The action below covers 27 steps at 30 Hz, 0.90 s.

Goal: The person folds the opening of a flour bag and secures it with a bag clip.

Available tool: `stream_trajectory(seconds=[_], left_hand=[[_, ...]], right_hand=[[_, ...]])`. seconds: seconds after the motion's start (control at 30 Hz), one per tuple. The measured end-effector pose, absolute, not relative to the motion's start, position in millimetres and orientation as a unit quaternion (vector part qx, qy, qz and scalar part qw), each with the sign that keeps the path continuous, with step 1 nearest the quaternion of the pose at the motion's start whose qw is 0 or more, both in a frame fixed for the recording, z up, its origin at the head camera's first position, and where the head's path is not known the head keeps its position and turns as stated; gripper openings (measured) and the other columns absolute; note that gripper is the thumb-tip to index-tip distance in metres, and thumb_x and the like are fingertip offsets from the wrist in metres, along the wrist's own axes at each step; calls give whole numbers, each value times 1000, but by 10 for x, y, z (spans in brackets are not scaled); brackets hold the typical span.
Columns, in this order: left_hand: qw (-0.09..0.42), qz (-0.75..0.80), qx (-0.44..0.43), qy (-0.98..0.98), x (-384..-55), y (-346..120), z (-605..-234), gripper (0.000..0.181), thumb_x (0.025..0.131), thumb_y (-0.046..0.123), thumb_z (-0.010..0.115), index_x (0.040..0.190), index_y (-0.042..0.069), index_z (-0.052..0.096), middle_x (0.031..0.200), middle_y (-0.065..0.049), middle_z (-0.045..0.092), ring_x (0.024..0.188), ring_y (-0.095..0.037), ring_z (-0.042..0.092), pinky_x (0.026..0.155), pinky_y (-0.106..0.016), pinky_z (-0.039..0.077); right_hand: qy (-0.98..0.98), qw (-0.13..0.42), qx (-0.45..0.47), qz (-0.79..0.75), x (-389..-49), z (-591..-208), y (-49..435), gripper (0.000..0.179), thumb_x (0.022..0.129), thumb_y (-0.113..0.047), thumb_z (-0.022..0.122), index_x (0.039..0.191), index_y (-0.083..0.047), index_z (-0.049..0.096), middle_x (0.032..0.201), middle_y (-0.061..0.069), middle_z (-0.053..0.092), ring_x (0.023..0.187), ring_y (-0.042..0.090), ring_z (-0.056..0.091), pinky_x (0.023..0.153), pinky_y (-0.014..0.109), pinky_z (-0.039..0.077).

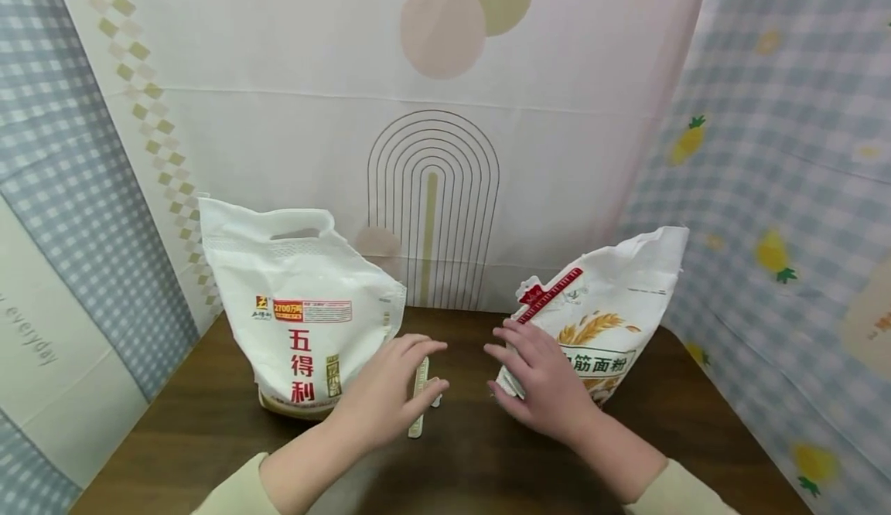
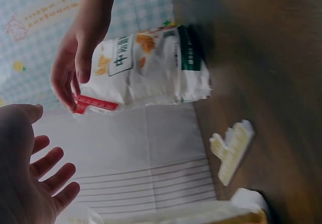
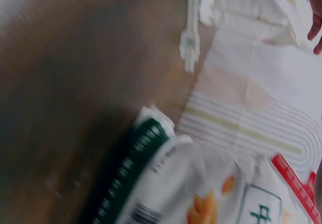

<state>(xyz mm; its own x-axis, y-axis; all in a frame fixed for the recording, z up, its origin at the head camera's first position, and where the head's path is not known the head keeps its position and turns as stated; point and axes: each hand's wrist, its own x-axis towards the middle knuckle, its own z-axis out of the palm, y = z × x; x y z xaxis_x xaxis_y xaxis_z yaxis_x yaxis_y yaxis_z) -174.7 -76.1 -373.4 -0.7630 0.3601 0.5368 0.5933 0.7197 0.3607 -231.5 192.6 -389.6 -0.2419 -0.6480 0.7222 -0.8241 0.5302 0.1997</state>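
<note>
Two white flour bags stand on a table. My left hand [image 1: 390, 387], fingers spread and holding nothing, hovers before the left bag [image 1: 299, 275], which has red lettering and a cut-out handle. Partly behind that hand lies a pale yellow bag clip [image 2: 235, 151] on the wood. My right hand [image 1: 539, 383] is beside the right bag [image 1: 626, 291], its fingers loosely bent close to a red bag clip [image 1: 550, 296] on the bag's slanted edge. Whether those fingertips touch the clip is unclear. In the right wrist view the right bag [image 3: 201, 183] fills the lower part.
The dark wooden table [image 1: 459, 453] carries both bags. Behind it hangs a pale printed cloth [image 1: 292, 144], with checked cloths [image 1: 786, 151] at the sides. A gap separates the two bags.
</note>
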Motion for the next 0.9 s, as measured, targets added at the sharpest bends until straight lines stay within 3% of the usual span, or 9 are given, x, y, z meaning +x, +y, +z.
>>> stream_trajectory(seconds=[0.3,0.53,0.73,0.9], left_hand=[[231,-218,-266,-910,-1617,-933,-3960,45,91,46,69,128,22,63,121,8,61,116,-13,56,101,-35,45],[239,-219,-257,-910,-1565,-1022,-3952,44,89,42,72,127,21,63,120,9,61,116,-12,56,101,-35,46],[256,-215,-254,-908,-1516,-1104,-3873,40,91,40,71,125,22,64,120,8,62,117,-13,56,101,-36,46],[285,-216,-251,-899,-1502,-1201,-3776,38,90,38,72,123,19,66,120,5,64,115,-16,59,99,-39,47]], right_hand=[[-807,342,472,97,-2181,-4199,1904,42,87,-38,70,121,-14,66,128,8,60,126,30,52,101,54,43],[-807,335,473,108,-2181,-4258,1888,40,91,-40,64,121,-14,66,128,6,60,125,29,52,104,48,39],[-818,322,461,121,-2183,-4268,1806,41,87,-37,71,121,-14,66,126,5,61,123,28,54,99,53,44],[-834,306,435,146,-2217,-4268,1693,40,87,-37,72,119,-15,66,121,3,62,114,24,57,95,48,47]])
